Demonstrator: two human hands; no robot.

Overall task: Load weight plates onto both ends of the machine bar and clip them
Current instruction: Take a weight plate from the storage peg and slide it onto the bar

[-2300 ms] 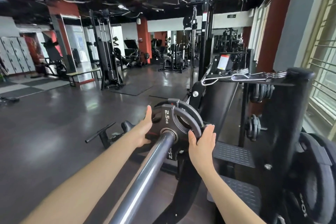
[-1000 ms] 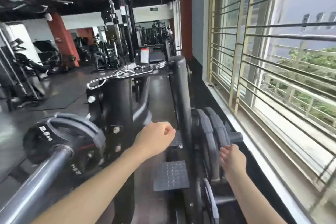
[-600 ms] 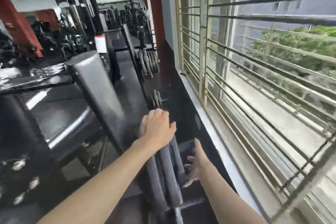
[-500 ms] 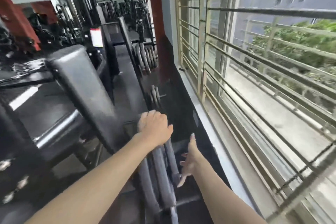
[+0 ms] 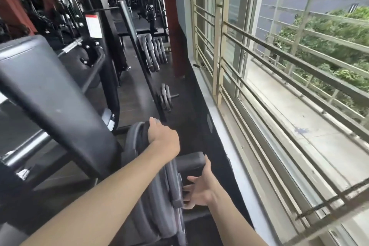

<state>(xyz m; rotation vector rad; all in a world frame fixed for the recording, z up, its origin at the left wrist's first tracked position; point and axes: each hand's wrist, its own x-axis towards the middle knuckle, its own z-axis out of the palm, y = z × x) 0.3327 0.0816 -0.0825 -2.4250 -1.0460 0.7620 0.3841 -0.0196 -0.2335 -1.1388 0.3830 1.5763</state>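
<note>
Gym machines are filling the upper left of the frame, dark and crowded, while a barred window (image 5: 279,86) is running down the whole right side with green foliage showing beyond it. Black flooring (image 5: 135,94) is stretching away through the middle, and a slanted black rack post (image 5: 139,62) is carrying a row of stored plates (image 5: 153,52) in the upper centre, with a smaller stack (image 5: 165,97) sitting lower on a peg.

At the lower centre, a stack of grey weight plates (image 5: 151,201) is standing upright on a thick black storage peg (image 5: 189,162), just beside a large padded machine arm (image 5: 56,106) that is slanting across the left half of the frame.

The left hand (image 5: 162,138) is reaching in from the lower left and curling its fingers over the top rim of the plates, gripping them. The right hand (image 5: 199,189) is coming in from the bottom edge, fingers spread and loosely extended toward the outer face of the nearest plate, under the peg; the fingertips are lying against or very near the plate's edge, and I cannot tell whether they are actually touching it.
</note>
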